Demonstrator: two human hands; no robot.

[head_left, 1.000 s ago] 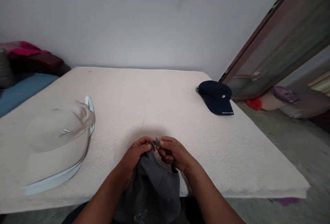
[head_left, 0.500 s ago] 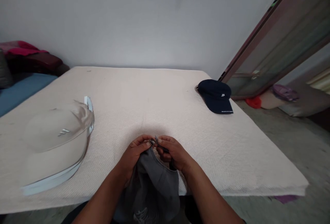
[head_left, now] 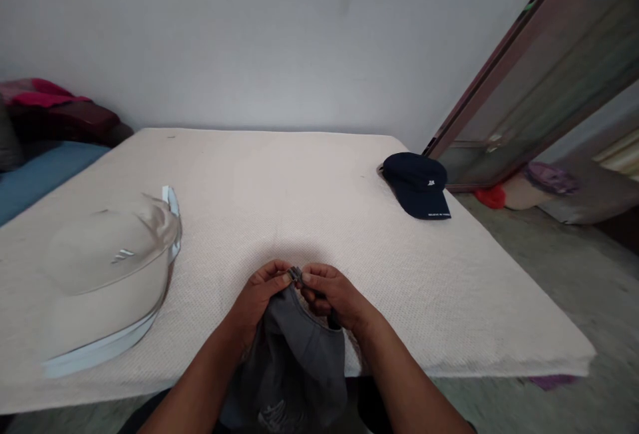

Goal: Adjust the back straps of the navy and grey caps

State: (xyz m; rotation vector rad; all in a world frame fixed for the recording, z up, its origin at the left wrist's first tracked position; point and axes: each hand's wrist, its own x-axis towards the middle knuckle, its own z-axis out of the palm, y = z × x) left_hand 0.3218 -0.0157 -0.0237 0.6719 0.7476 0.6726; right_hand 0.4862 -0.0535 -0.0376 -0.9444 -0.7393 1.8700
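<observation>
A grey cap (head_left: pixel 309 361) with an embroidered mark hangs at the table's front edge, its back strap uppermost. My left hand (head_left: pixel 264 291) is closed, pinching the buckle (head_left: pixel 295 275) at one end of the strap opening. Facing it, my right hand (head_left: pixel 329 291) is closed too, gripping the loose strap right beside that buckle. The fingertips of both hands almost meet there. How far the strap sits inside the buckle is too small to tell.
Pale caps (head_left: pixel 110 274), stacked, lie on the left of the white-covered table (head_left: pixel 279 181). A navy cap (head_left: pixel 417 184) rests near its right edge. Behind stands a wall (head_left: pixel 249 48); a framed glass door (head_left: pixel 509 88) is at the right.
My right fingers have shifted slightly and the strap end that stuck up between the hands now lies lower at the buckle. The cap has barely moved.
</observation>
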